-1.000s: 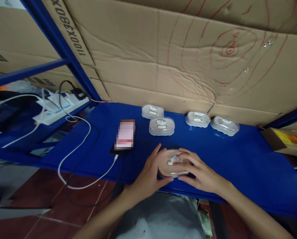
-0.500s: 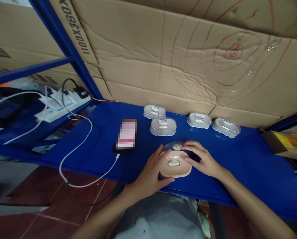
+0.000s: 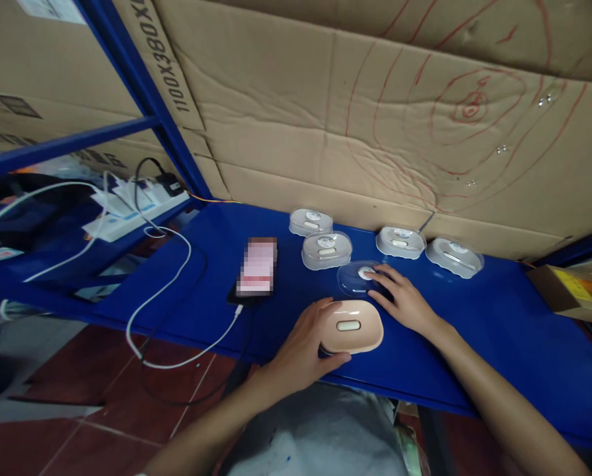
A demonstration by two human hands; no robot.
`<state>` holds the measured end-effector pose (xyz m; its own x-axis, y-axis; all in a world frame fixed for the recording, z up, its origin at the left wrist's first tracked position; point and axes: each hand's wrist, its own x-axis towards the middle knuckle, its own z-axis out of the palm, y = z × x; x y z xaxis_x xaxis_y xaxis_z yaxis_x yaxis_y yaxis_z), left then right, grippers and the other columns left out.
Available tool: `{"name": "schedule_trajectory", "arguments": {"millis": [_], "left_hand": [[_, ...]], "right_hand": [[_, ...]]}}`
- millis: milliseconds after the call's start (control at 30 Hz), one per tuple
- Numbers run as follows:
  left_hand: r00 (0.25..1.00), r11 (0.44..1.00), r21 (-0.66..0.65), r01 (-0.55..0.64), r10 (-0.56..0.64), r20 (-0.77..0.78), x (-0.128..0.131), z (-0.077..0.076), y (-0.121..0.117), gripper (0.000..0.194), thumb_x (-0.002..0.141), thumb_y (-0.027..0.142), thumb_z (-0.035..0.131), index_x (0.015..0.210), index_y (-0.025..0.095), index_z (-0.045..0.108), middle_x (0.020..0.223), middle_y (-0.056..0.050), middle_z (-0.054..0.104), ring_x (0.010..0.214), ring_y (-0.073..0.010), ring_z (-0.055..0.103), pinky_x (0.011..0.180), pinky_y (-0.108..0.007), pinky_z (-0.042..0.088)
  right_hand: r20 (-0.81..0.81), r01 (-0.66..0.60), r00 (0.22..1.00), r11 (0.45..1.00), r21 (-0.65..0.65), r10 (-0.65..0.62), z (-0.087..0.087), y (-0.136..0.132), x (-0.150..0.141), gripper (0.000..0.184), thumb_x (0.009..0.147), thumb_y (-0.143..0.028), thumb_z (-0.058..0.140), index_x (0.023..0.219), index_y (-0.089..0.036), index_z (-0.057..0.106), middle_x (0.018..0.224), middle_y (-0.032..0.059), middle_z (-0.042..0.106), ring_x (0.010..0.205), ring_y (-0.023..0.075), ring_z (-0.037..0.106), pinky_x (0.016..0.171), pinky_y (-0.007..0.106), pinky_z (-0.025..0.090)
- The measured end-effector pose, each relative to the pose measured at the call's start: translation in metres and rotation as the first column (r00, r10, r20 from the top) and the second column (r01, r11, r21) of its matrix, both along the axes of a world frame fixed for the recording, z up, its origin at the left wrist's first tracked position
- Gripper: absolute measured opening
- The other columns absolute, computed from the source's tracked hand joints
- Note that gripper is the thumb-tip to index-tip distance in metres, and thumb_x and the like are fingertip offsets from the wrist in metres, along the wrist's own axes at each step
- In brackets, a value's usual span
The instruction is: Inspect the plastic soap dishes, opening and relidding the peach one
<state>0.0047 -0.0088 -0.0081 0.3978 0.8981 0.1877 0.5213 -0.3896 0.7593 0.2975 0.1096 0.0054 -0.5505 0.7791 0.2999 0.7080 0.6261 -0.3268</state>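
A peach-coloured oval tray (image 3: pixel 351 326) with a small white piece in its middle sits near the front edge of the blue shelf (image 3: pixel 479 330). My left hand (image 3: pixel 303 347) cups its left side, thumb under the front rim. Just behind it lies a clear plastic lid (image 3: pixel 356 278) with a round white sticker. My right hand (image 3: pixel 404 299) rests on that lid's right edge, fingers curled over it against the shelf.
Several closed clear oval cases (image 3: pixel 326 250) stand in a row along the cardboard back wall (image 3: pixel 375 119). A phone (image 3: pixel 256 268) lies left of them with a white cable (image 3: pixel 177 350) plugged in. A power strip (image 3: pixel 132 208) lies far left, a cardboard box (image 3: pixel 573 291) far right.
The clear lid has come off the peach tray. My right hand carried it back and set it on the shelf behind the tray. My left hand stayed on the tray.
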Motion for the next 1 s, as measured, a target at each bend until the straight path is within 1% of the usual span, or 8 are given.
{"name": "schedule_trajectory", "arguments": {"millis": [100, 167, 333, 533, 633, 733, 867, 1000], "left_hand": [[0.998, 0.998, 0.033, 0.047, -0.046, -0.030, -0.001, 0.005, 0.001, 0.077, 0.092, 0.037, 0.079, 0.158, 0.030, 0.040, 0.165, -0.015, 0.046, 0.157, -0.0354, 0.039, 0.130, -0.060, 0.033], [0.998, 0.998, 0.029, 0.051, -0.050, -0.027, -0.002, 0.007, 0.002, 0.074, 0.094, 0.039, 0.077, 0.157, 0.030, 0.040, 0.164, -0.014, 0.046, 0.156, -0.0350, 0.040, 0.129, -0.060, 0.033], [0.996, 0.998, -0.045, 0.039, -0.035, 0.086, -0.003, 0.009, 0.001, 0.069, 0.095, 0.044, 0.076, 0.154, 0.031, 0.043, 0.162, -0.015, 0.044, 0.155, -0.0329, 0.042, 0.127, -0.055, 0.039], [0.995, 0.997, -0.077, 0.015, -0.008, 0.096, -0.002, 0.009, 0.001, 0.071, 0.092, 0.046, 0.079, 0.152, 0.029, 0.044, 0.160, -0.016, 0.043, 0.153, -0.0342, 0.043, 0.126, -0.055, 0.039], [0.993, 0.997, -0.072, 0.001, 0.007, 0.117, -0.002, 0.009, 0.001, 0.070, 0.093, 0.048, 0.077, 0.152, 0.029, 0.044, 0.160, -0.015, 0.044, 0.153, -0.0333, 0.044, 0.126, -0.052, 0.040], [0.989, 0.998, -0.065, -0.009, 0.019, 0.147, -0.002, 0.009, 0.002, 0.066, 0.095, 0.047, 0.075, 0.151, 0.030, 0.045, 0.159, -0.014, 0.044, 0.152, -0.0318, 0.045, 0.127, -0.051, 0.040], [0.989, 0.998, -0.069, -0.007, 0.017, 0.147, -0.002, 0.008, 0.003, 0.067, 0.093, 0.047, 0.078, 0.150, 0.030, 0.046, 0.157, -0.014, 0.046, 0.151, -0.0326, 0.046, 0.127, -0.053, 0.039], [0.992, 0.996, -0.082, 0.017, -0.006, 0.130, -0.002, 0.008, 0.004, 0.070, 0.091, 0.048, 0.080, 0.150, 0.031, 0.045, 0.157, -0.014, 0.046, 0.151, -0.0329, 0.046, 0.127, -0.056, 0.039]], "right_hand": [[0.011, 0.011, 1.000, 0.995, 0.095, -0.012, -0.005, -0.007, -0.007, 0.047, 0.111, -0.039, 0.051, 0.156, -0.027, 0.054, 0.162, 0.0160, 0.051, 0.156, 0.0406, 0.042, 0.119, 0.067, 0.043], [-0.016, -0.065, 0.998, 0.988, 0.141, 0.068, 0.000, -0.019, -0.012, 0.043, 0.112, -0.035, 0.050, 0.153, -0.027, 0.056, 0.162, 0.0152, 0.052, 0.156, 0.0382, 0.042, 0.121, 0.065, 0.040], [-0.036, -0.348, 0.933, 0.924, 0.155, 0.358, 0.020, -0.053, -0.028, 0.029, 0.107, -0.038, 0.063, 0.131, -0.026, 0.072, 0.145, 0.0127, 0.067, 0.147, 0.0341, 0.052, 0.118, 0.056, 0.042], [-0.087, -0.482, 0.867, 0.870, 0.105, 0.491, 0.027, -0.067, -0.043, 0.015, 0.109, -0.031, 0.062, 0.113, -0.021, 0.074, 0.117, 0.0053, 0.082, 0.120, 0.0224, 0.072, 0.114, 0.046, 0.041], [-0.052, -0.497, 0.862, 0.861, 0.106, 0.504, 0.027, -0.069, -0.047, 0.025, 0.106, -0.040, 0.067, 0.121, -0.020, 0.073, 0.115, 0.0066, 0.083, 0.118, 0.0241, 0.073, 0.113, 0.047, 0.043], [-0.013, -0.479, 0.874, 0.868, 0.133, 0.485, 0.025, -0.072, -0.048, 0.024, 0.108, -0.033, 0.065, 0.125, -0.020, 0.072, 0.111, 0.0074, 0.082, 0.113, 0.0234, 0.075, 0.109, 0.045, 0.047], [-0.041, -0.478, 0.872, 0.868, 0.133, 0.487, 0.023, -0.075, -0.048, 0.018, 0.109, -0.028, 0.063, 0.120, -0.020, 0.074, 0.105, 0.0061, 0.082, 0.105, 0.0214, 0.076, 0.106, 0.043, 0.050], [-0.117, -0.489, 0.862, 0.870, 0.056, 0.492, 0.025, -0.073, -0.047, 0.015, 0.109, -0.029, 0.062, 0.112, -0.022, 0.074, 0.107, 0.0053, 0.083, 0.111, 0.0228, 0.075, 0.108, 0.045, 0.050]]}}
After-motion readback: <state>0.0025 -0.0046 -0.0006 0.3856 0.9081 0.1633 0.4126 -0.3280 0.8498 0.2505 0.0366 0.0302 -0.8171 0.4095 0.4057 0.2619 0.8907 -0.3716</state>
